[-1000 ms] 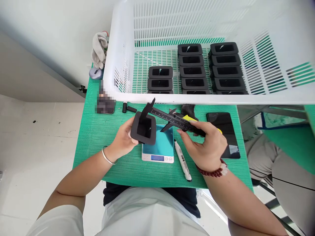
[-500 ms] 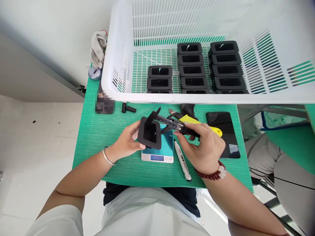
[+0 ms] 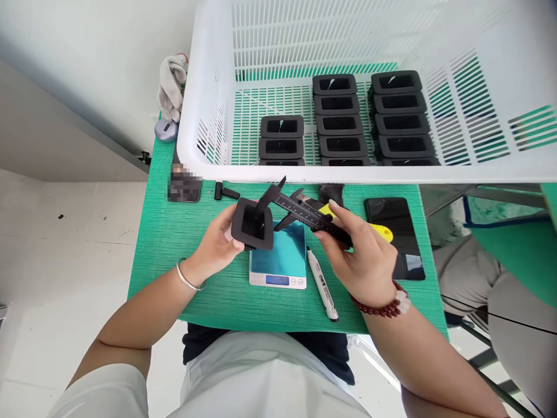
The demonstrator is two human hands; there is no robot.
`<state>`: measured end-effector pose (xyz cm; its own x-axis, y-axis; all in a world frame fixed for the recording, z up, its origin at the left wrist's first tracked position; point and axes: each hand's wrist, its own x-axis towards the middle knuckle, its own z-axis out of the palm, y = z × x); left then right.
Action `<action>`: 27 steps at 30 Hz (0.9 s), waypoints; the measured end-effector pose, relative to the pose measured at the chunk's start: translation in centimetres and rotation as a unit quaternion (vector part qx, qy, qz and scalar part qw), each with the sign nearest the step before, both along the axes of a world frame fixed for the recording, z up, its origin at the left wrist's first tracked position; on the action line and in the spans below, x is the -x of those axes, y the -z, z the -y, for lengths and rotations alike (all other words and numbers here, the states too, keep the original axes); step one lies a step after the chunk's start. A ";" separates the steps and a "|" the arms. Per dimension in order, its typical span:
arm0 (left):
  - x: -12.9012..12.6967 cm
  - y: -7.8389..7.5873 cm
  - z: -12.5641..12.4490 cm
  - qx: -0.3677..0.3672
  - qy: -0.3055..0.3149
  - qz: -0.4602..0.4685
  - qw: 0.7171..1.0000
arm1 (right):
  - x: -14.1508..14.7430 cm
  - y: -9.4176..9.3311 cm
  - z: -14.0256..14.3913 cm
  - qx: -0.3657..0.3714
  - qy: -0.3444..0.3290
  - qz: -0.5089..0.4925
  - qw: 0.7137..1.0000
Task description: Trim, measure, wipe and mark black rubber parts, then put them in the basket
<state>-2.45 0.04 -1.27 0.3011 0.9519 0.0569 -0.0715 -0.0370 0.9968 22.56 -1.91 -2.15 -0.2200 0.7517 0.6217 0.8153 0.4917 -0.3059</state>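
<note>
My left hand (image 3: 217, 247) grips a black hollow rectangular part (image 3: 251, 239) by its left side, its opening tilted toward me. In my right hand (image 3: 363, 255) is a black vernier caliper (image 3: 304, 212), thumb and fingers closed on its right end. One long caliper jaw reaches into the part's opening and the other stands outside its right wall, with the jaws apart. Just below these lies a small digital scale (image 3: 278, 264) with a blue-green plate. A white marker (image 3: 322, 284) rests right of the scale. Behind my right hand shows a yellow-handled tool (image 3: 383, 233), partly hidden.
A large white slotted basket (image 3: 304, 173) at the back holds several similar black parts (image 3: 339, 125) in rows. On the green mat (image 3: 165, 296) are a black tablet-like slab (image 3: 394, 212), a black cap-like piece (image 3: 218, 190) and a mouse (image 3: 166, 130). A grey cloth (image 3: 171, 87) lies at the left.
The black part and my left hand have shifted left and slightly up. The caliper jaws stand wider apart, one still inside the part's opening. My right hand has barely moved.
</note>
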 end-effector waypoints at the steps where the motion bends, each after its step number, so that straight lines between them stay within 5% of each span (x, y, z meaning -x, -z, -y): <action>1: 0.0 0.0 0.0 0.000 -0.006 0.000 1.000 | 0.0 0.0 0.0 0.005 0.004 -0.008 1.000; 10: 0.1 -0.3 0.1 0.014 -0.028 -0.024 0.999 | 0.0 0.1 0.2 0.030 0.070 -0.024 0.997; 27: -0.1 -0.1 0.2 -0.003 -0.031 -0.010 0.999 | -0.3 -0.3 0.0 -0.021 0.049 0.000 0.999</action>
<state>-2.35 -0.11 -1.16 0.2431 0.9683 0.0577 -0.0481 -0.0474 0.9977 22.88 -1.87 -1.82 -0.1473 0.7427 0.6533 0.8600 0.4225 -0.2863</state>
